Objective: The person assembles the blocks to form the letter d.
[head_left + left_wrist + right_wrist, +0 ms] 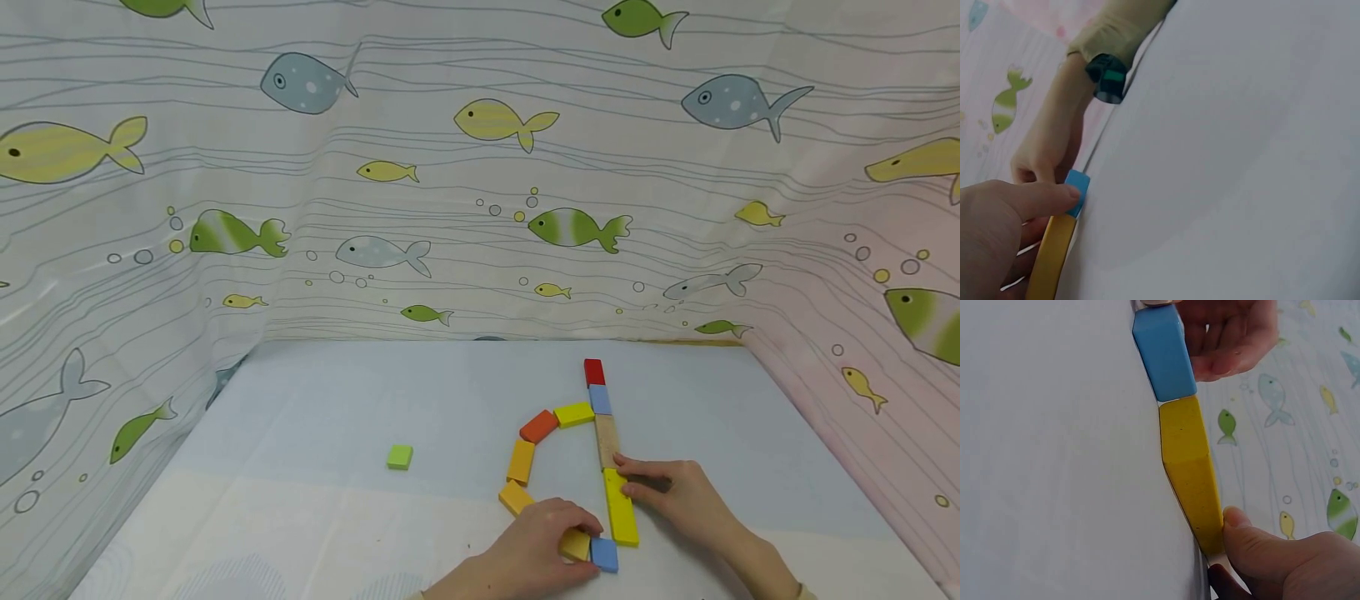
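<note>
A row of flat blocks on the table forms a rounded outline against a straight line. My left hand (536, 546) pinches a small blue block (604, 555) between thumb and fingers, its thumb on the near side. Under that hand, a yellow-orange block (576, 545) adjoins the blue one. My right hand (686, 500) rests at the right side of the line, thumb against a long yellow block (622, 521). Its index fingertip touches near where that block meets a plain wooden block (607, 440). In the right wrist view the blue block (1165, 353) stands close to the yellow block (1188, 444).
Farther up the line lie another blue block (600, 400) and a red block (594, 372). The curve holds a yellow block (574, 414), an orange-red block (539, 427) and orange blocks (521, 462). A green block (400, 457) lies apart at left. A fish-printed curtain (420, 200) surrounds the table.
</note>
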### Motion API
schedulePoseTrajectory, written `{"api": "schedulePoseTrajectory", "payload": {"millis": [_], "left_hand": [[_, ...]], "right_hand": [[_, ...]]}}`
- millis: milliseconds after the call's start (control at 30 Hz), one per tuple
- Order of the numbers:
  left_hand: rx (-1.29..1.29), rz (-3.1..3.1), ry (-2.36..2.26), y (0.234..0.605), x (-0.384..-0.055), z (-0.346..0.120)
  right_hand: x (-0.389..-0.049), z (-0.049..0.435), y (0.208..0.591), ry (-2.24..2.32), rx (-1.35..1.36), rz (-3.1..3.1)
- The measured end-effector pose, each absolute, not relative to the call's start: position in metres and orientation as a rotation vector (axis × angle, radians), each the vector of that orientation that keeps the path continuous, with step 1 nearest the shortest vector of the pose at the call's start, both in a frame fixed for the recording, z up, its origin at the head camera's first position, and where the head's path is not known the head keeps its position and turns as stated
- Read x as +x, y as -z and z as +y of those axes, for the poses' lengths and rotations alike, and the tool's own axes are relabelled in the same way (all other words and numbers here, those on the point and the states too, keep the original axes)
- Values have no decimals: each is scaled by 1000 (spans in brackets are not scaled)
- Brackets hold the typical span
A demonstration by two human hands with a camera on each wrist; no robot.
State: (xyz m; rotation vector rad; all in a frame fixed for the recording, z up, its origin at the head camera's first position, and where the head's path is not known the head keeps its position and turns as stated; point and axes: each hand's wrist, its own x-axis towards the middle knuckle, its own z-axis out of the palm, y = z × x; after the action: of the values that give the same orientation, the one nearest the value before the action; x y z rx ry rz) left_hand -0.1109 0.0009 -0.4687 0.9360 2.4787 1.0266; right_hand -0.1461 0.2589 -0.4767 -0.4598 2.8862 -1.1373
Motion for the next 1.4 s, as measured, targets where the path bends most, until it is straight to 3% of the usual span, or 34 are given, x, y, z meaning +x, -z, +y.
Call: {"api": "schedulePoseTrajectory", "payload": {"millis": [233, 433, 1100, 1400], "left_hand": [[955, 2502, -1026, 468, -111, 1], [801, 2428, -1222, 468, -109, -6], [765, 2647, -1536, 474, -121, -88], [426, 2795, -1560, 466, -125, -141]], "right_hand": [[-146, 259, 477, 1137, -449, 2880], [-147, 260, 479, 1137, -454, 2881], [-147, 258, 477, 1124, -435, 2886], [-147, 257, 473, 1137, -432, 2868]]}}
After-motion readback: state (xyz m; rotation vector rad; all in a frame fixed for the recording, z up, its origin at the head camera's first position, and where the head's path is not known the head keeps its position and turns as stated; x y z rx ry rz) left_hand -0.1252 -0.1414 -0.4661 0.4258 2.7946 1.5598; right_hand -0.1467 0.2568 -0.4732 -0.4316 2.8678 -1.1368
